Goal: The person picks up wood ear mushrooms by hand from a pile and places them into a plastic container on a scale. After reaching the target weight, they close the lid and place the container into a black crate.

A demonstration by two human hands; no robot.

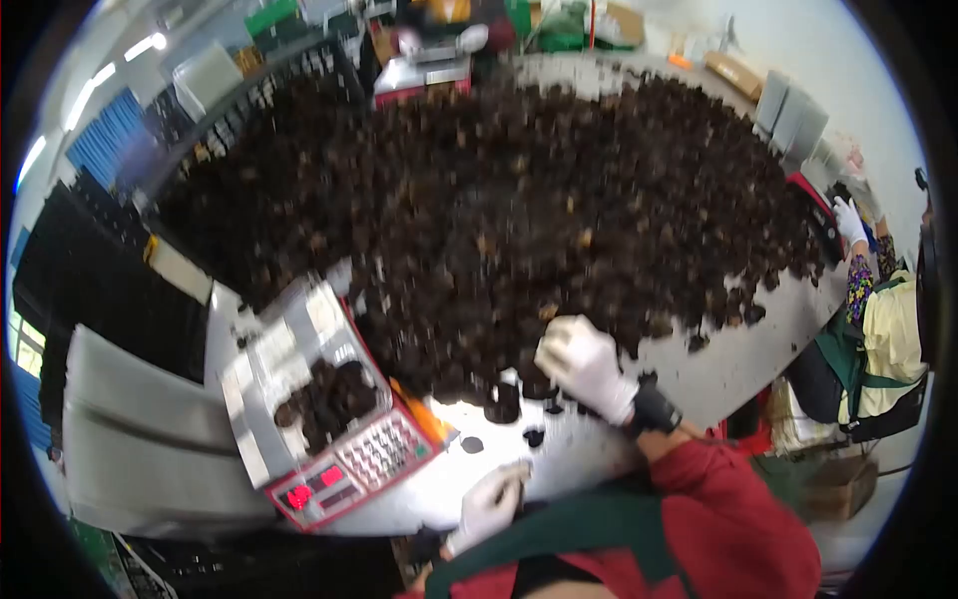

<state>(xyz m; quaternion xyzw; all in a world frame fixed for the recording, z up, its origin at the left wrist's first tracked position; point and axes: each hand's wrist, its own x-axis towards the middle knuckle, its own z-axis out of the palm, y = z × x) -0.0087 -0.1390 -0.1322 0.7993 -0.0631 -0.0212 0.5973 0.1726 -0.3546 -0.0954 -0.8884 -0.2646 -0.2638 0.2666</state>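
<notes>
A wide heap of dark brown, lumpy pieces that look like dried mushrooms (479,190) covers the table. My right hand (584,364), in a white glove with a dark band at the wrist, is at the heap's near edge with its fingers curled in; what they hold is hidden. Lower down, by the table's front edge, my left hand (489,507), also white-gloved, has its fingers bent together around something I cannot make out. To its left stands a red and white digital scale (374,454) with a small pile of dark pieces (334,399) on its pan.
A few loose dark pieces (534,437) lie between my hands. Grey plastic bins (150,439) stand at the left. Another scale (424,75) is at the far side. At the right, a co-worker's gloved hand (848,220) is beside a red scale (818,215).
</notes>
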